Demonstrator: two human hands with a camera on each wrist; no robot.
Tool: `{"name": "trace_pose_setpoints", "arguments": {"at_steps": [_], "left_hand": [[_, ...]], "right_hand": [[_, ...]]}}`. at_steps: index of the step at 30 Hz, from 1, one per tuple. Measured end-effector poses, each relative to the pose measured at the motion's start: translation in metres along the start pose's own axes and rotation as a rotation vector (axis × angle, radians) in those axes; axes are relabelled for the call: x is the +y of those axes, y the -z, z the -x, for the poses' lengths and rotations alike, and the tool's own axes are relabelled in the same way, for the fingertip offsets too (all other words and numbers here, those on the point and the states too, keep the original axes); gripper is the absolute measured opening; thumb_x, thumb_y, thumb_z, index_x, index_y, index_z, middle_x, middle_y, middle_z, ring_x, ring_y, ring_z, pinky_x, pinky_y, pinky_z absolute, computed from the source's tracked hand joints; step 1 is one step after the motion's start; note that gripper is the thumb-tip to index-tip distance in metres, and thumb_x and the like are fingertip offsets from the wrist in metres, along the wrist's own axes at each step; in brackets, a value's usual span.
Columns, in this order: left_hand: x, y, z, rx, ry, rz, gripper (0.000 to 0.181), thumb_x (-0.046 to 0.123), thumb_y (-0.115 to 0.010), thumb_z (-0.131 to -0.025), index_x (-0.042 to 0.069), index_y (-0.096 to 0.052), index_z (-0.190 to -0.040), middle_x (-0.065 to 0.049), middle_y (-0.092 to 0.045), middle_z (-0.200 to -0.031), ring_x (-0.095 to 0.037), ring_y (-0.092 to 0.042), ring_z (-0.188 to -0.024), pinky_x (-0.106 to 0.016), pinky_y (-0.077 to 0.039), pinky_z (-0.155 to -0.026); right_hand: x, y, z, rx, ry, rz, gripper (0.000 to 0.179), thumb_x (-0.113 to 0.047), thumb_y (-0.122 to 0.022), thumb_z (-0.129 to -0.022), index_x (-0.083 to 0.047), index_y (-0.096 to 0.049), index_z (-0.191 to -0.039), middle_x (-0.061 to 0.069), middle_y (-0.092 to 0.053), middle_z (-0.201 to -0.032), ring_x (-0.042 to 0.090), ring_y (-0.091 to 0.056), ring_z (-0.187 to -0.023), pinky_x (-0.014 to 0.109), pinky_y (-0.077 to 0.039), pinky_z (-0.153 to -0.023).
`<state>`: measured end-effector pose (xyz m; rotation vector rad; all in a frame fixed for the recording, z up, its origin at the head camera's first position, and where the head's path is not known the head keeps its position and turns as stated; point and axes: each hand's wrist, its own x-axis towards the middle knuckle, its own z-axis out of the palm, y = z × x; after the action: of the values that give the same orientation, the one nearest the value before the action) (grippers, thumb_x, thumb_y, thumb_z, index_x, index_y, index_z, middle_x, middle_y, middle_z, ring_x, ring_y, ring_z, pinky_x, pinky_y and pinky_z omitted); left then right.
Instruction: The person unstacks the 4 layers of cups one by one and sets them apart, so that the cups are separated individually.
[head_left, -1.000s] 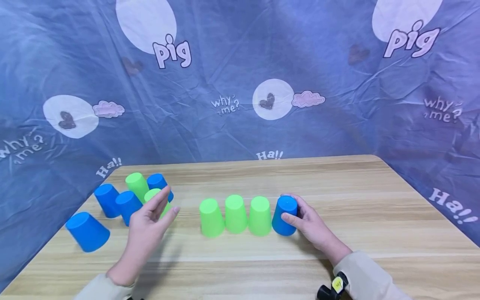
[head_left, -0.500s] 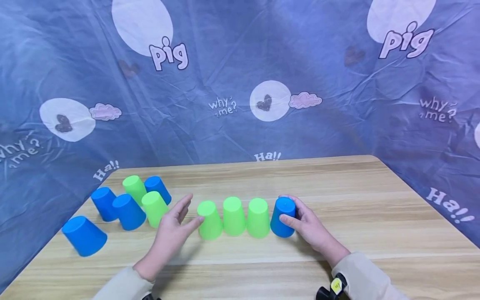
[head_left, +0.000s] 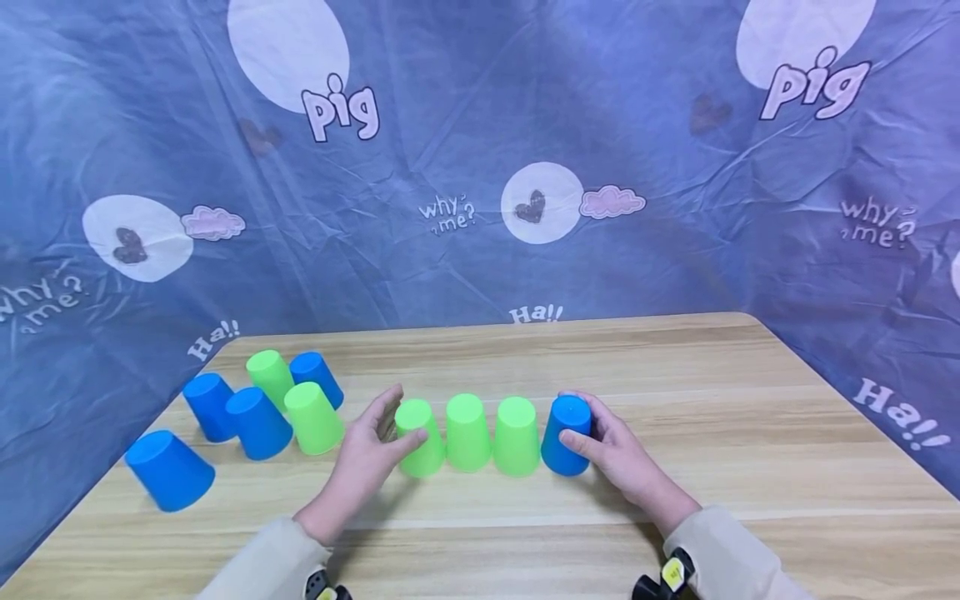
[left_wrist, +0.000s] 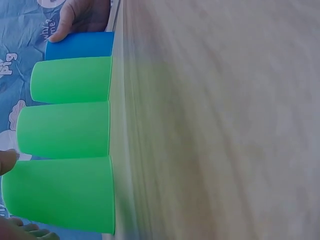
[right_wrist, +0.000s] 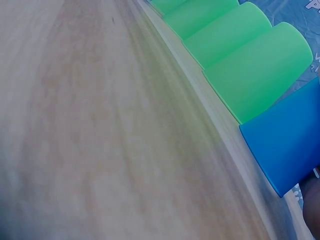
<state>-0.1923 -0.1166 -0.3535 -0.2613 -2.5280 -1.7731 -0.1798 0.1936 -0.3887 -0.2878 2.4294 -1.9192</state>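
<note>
Upside-down plastic cups stand in a row on the table. At the row's right end is a blue cup [head_left: 564, 454], which my right hand [head_left: 626, 458] holds with the thumb in front and the fingers behind. Next to it are a right green cup [head_left: 517, 437], a middle green cup [head_left: 468, 433] and a left green cup [head_left: 422, 458]. My left hand [head_left: 365, 454] holds the left green cup from its left side, thumb across the front; its other fingers are partly hidden behind it. In the left wrist view, the thumb [left_wrist: 7, 161] and fingertips lie on opposite sides of that cup.
On the table's left side stands a loose group of upside-down cups. It includes a near blue cup [head_left: 171, 475], a second blue cup [head_left: 258, 425] and a green cup [head_left: 313, 421]. A printed blue cloth [head_left: 420, 275] hangs behind the wooden table [head_left: 480, 533].
My left hand has moved right, from in front of the loose group to the left green cup, and now has its thumb and fingers about it. The right hand stays on the blue cup.
</note>
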Motion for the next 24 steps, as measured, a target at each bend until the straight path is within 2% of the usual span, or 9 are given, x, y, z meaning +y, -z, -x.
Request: {"name": "trace_pose_setpoints", "arguments": {"at_steps": [7,13,19,24], "left_hand": [[-0.003,-0.005,-0.002,-0.01,0.033,0.04,0.075,0.008,-0.07,-0.081,0.0,-0.029,-0.143,-0.018,-0.03,-0.148,-0.031,-0.027,-0.137,-0.041,-0.025,-0.112],[-0.007,-0.007,-0.002,-0.008,0.068,0.034,0.074,0.007,-0.07,-0.08,0.001,-0.03,-0.142,-0.02,-0.031,-0.147,-0.035,-0.029,-0.135,-0.044,-0.029,-0.11],[-0.011,-0.009,-0.001,0.003,0.095,0.024,0.07,0.005,-0.071,-0.078,0.001,-0.036,-0.139,-0.022,-0.037,-0.143,-0.037,-0.032,-0.133,-0.046,-0.032,-0.107],[-0.012,-0.01,-0.001,0.019,0.093,0.012,0.064,0.005,-0.071,-0.078,0.001,-0.041,-0.135,-0.021,-0.043,-0.139,-0.037,-0.034,-0.132,-0.047,-0.031,-0.108]], "right_hand": [[0.002,0.0,0.0,0.001,0.01,0.002,0.057,-0.02,-0.057,-0.092,-0.007,-0.031,-0.141,0.02,-0.038,-0.14,0.041,-0.034,-0.13,0.062,-0.027,-0.105],[0.002,0.0,0.0,-0.002,0.018,-0.003,0.058,-0.02,-0.057,-0.092,-0.006,-0.029,-0.142,0.02,-0.037,-0.141,0.041,-0.033,-0.13,0.062,-0.026,-0.105],[0.003,0.0,0.001,-0.001,0.021,-0.006,0.059,-0.02,-0.057,-0.092,-0.005,-0.029,-0.142,0.02,-0.038,-0.141,0.041,-0.033,-0.13,0.062,-0.027,-0.105],[0.002,-0.001,0.001,0.0,0.02,-0.009,0.058,-0.019,-0.057,-0.092,-0.005,-0.03,-0.141,0.02,-0.038,-0.14,0.042,-0.035,-0.129,0.062,-0.028,-0.104]]}}
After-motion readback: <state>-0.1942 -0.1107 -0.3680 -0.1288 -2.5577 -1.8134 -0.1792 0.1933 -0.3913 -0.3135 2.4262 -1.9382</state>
